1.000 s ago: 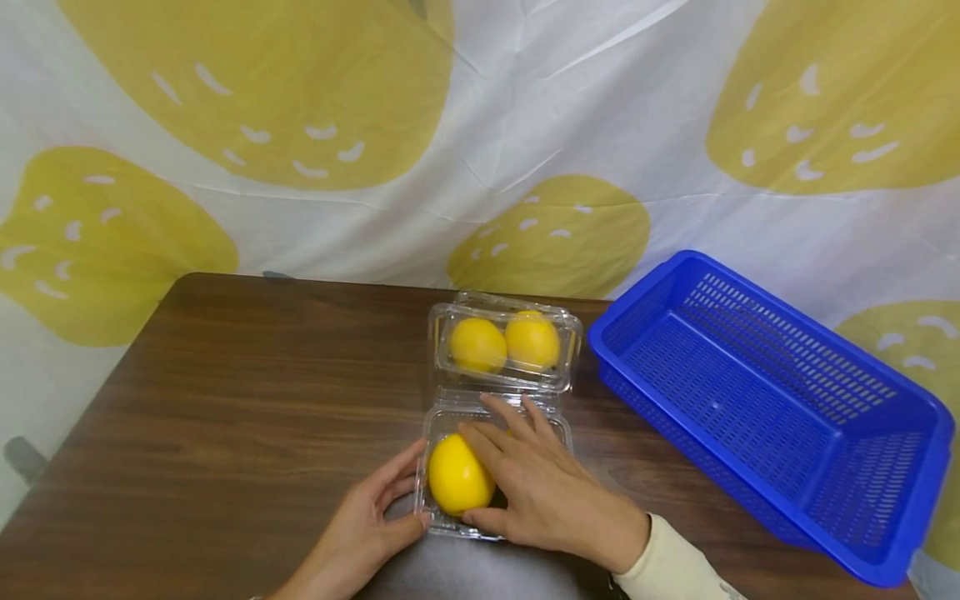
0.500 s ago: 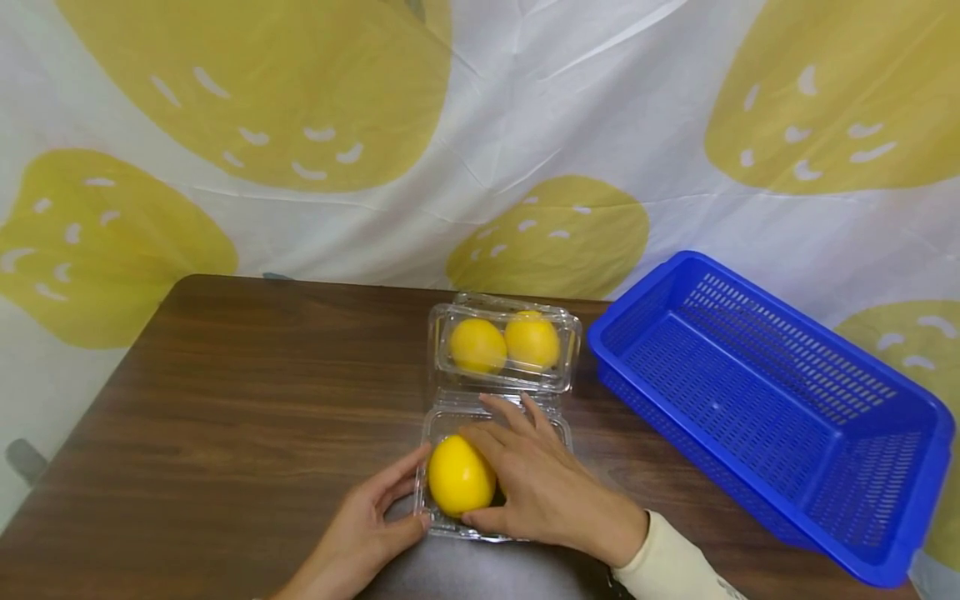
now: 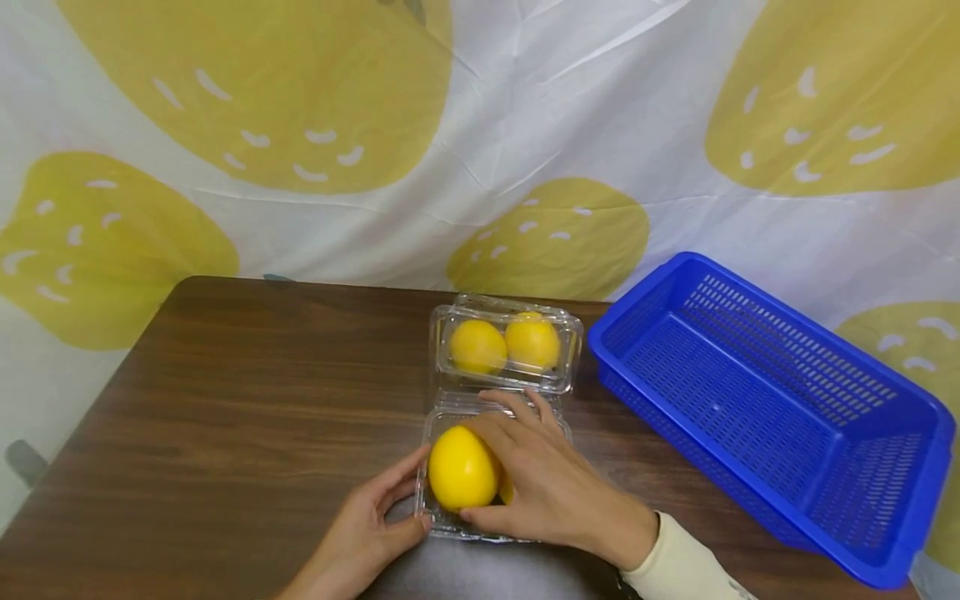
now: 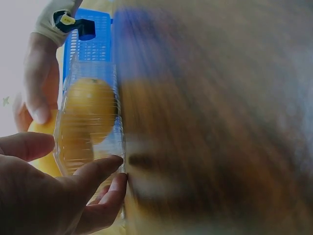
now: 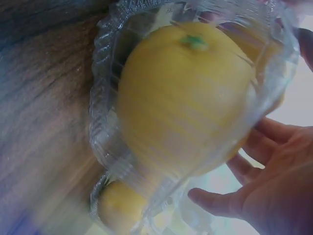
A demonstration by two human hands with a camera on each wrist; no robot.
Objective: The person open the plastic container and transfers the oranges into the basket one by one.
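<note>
My right hand (image 3: 555, 496) grips a yellow citrus fruit (image 3: 462, 467) between thumb and fingers, over the left part of an open clear plastic clamshell container (image 3: 457, 525). Beneath that palm, a second citrus fruit (image 3: 506, 490) is mostly hidden. With thumb and fingers, my left hand (image 3: 369, 525) holds the container's left side wall. In the left wrist view, these fingers (image 4: 105, 166) press the ribbed plastic from outside. A large fruit (image 5: 183, 98) with a green stem end shows through the clear wall in the right wrist view.
Behind the hands, two more citrus fruits (image 3: 504, 343) show through clear plastic. A blue perforated basket (image 3: 712, 450) stands at the right of the brown wooden table (image 3: 285, 417). A white cloth (image 3: 517, 125) printed with yellow shapes hangs behind.
My right hand has lifted the left fruit slightly, and part of the second fruit now shows beside it. The left hand stays on the container's side.
</note>
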